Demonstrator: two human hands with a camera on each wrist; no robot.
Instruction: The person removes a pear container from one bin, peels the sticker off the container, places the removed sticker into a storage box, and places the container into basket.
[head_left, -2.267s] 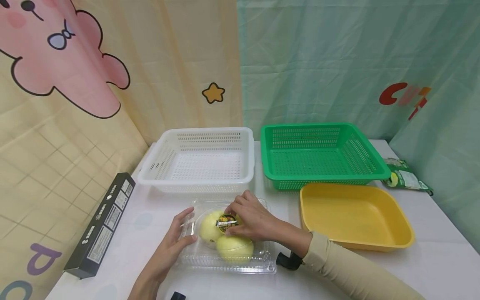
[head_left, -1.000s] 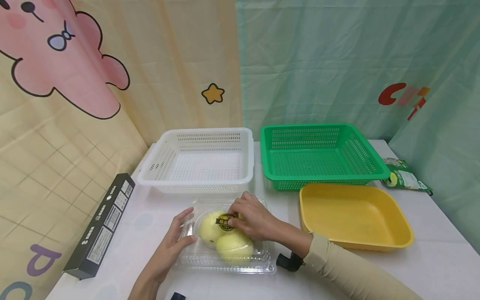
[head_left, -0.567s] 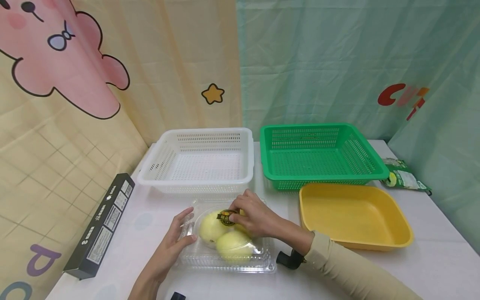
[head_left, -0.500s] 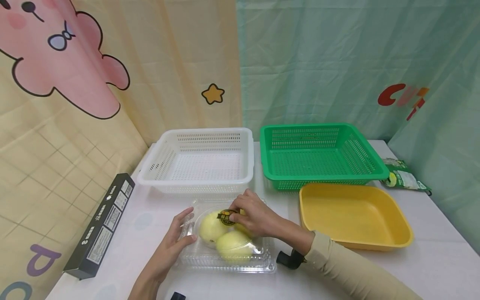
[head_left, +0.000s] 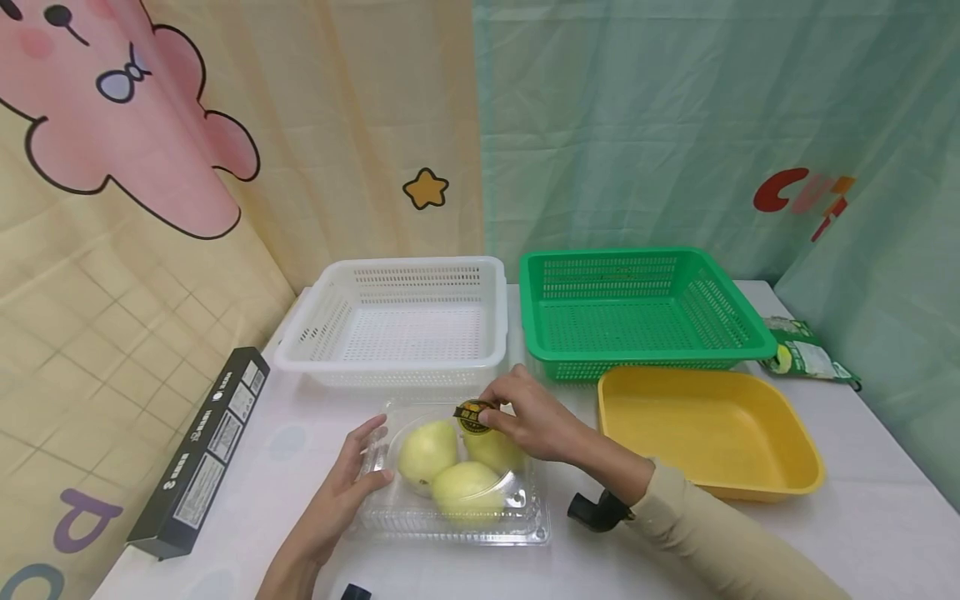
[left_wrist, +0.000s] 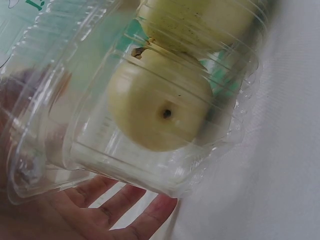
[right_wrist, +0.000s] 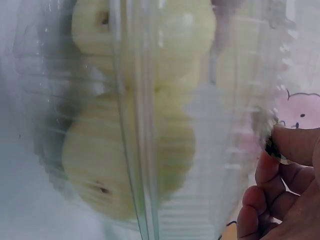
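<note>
My right hand (head_left: 536, 417) pinches a round black-and-gold sticker (head_left: 475, 415) between thumb and forefinger over the lid of a clear plastic clamshell box (head_left: 450, 533). In the right wrist view, the sticker (right_wrist: 270, 148) shows between those fingertips at the box's edge. Through the lid I see three pale yellow pears (head_left: 468, 493). My left hand (head_left: 337, 487) holds the box's left end, thumb and fingers spread along it. The left wrist view has its fingers (left_wrist: 152, 215) against the box's side, close to a pear (left_wrist: 160, 100).
Behind the box stand a white basket (head_left: 390, 367) and a green basket (head_left: 652, 360). A yellow tub (head_left: 705, 425) sits to the right. A black printed box (head_left: 202, 450) lies along the left edge, and a green packet (head_left: 813, 358) lies far right.
My right hand has pulled the sticker away toward the back right, uncovering more of the pear under it. The left hand and the clamshell box stay where they were.
</note>
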